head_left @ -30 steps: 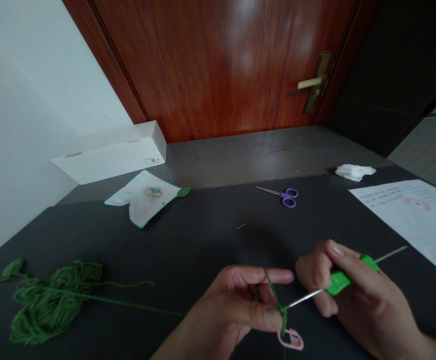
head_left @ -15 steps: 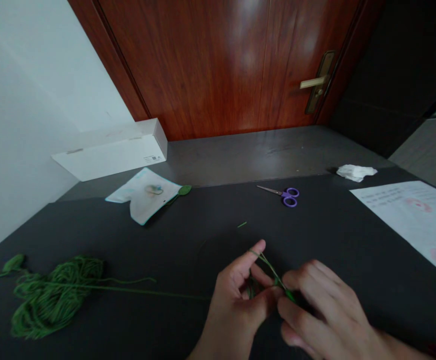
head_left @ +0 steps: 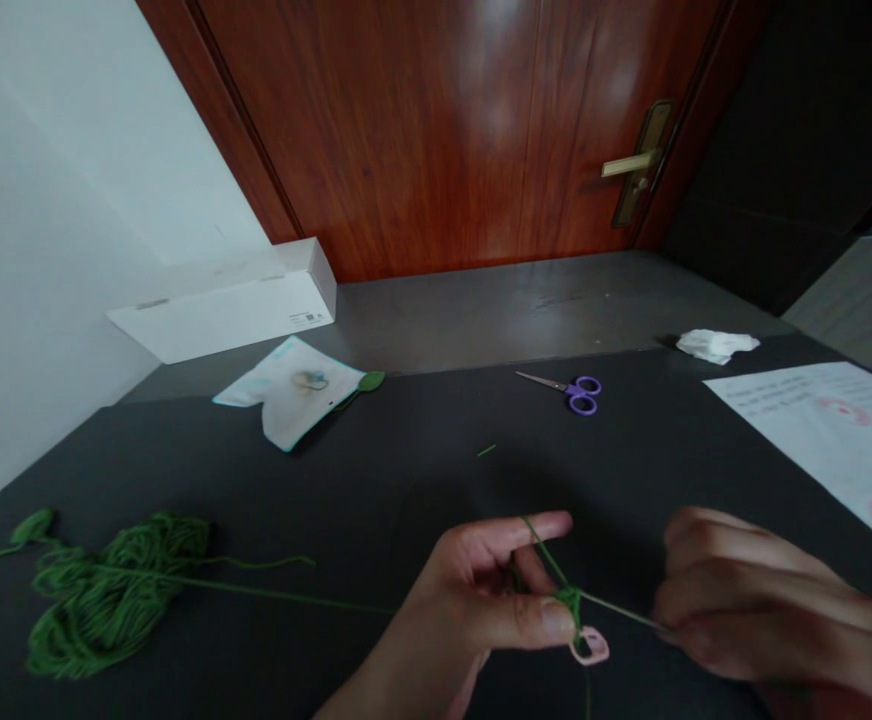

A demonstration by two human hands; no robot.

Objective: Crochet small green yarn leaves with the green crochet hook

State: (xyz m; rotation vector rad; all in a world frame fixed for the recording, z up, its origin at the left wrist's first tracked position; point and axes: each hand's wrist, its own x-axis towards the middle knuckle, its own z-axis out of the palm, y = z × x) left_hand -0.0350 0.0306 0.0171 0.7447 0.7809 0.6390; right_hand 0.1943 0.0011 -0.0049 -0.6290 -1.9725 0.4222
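My left hand [head_left: 481,590] pinches a small piece of green crochet work [head_left: 569,600] between thumb and fingers, with yarn running over the raised index finger. A pale pink stitch marker [head_left: 592,646] hangs from the work just past the thumb. My right hand [head_left: 773,610], blurred by motion, is closed round a thin crochet hook [head_left: 623,610], whose far end meets the green stitches. From the left hand the yarn trails across the table to a loose green skein [head_left: 117,600].
Purple-handled scissors [head_left: 582,394] lie beyond the hands, near a short green yarn scrap [head_left: 487,450]. A white pouch [head_left: 301,390] lies by a green leaf [head_left: 371,381]. A white box [head_left: 233,310] stands behind. At the right are printed paper [head_left: 818,420] and crumpled tissue [head_left: 717,345].
My right hand has drawn away to the right, from close against the left hand. The hook's shaft and the pink stitch marker now show. My left index finger has shifted to the right and lower.
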